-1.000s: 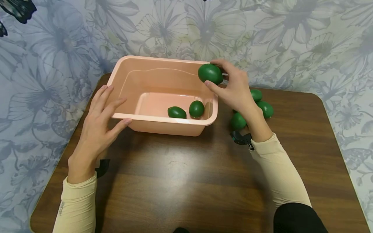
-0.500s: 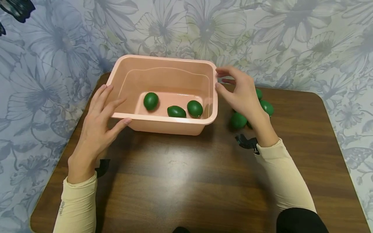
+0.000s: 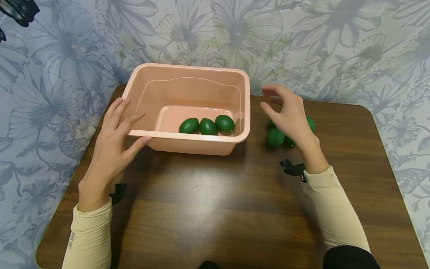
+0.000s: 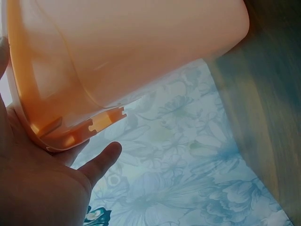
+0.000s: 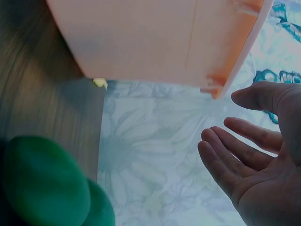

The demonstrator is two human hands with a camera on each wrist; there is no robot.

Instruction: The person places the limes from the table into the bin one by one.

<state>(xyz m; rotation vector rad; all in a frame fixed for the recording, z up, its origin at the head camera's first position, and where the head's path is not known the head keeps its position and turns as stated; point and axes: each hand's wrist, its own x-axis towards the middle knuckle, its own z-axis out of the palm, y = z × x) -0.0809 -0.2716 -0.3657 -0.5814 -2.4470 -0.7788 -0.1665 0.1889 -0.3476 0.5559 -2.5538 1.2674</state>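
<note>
My left hand [image 3: 112, 145] rests at the left corner of a peach plastic basin [image 3: 191, 145], fingers loosely spread over its rim and thumb at the front edge. Three smooth, dark green, lime-like fruits lie side by side in the basin: a left one [image 3: 189, 126], a middle one [image 3: 208, 127] and a right one [image 3: 224, 124]. To the basin's right, my right hand [image 3: 290, 116] hovers with nothing between its loosely bent fingers. Below it, several more green fruits [image 3: 275, 138] sit grouped on the table, partly hidden by the hand; in the right wrist view two green fruits [image 5: 44, 181] show.
Everything stands on a brown wooden table [image 3: 201, 209] with rounded corners. A wall with floral wallpaper [image 3: 235, 33] rises directly behind it and along the left. The basin is near the table's back left edge.
My right hand let a green fruit go into the basin, then moved right, away from the rim, towards the grouped fruits. The released fruit rolled up beside the other two. My left hand stayed put.
</note>
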